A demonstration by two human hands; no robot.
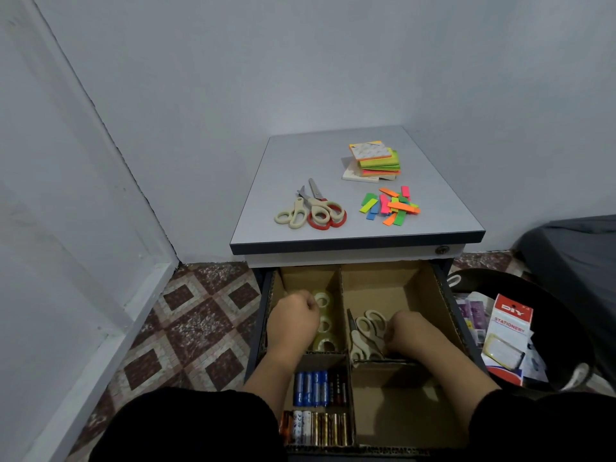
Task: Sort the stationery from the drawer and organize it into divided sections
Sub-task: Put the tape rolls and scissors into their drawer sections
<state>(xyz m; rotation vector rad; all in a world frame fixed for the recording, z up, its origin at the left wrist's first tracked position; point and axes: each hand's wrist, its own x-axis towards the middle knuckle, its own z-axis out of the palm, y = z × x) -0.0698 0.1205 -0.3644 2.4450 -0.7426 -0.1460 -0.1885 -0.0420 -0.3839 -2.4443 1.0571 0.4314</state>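
While hands work the drawer (430, 295), scissors (310, 208), sticky notes (375, 160) above.

Looks like a corner of a home room used as a small office: plain grey-white walls (300, 61), patterned mosaic tile floor (200, 321), a small grey desk (300, 155) with an open drawer (430, 295), a dark-covered bed (573, 255) far right.
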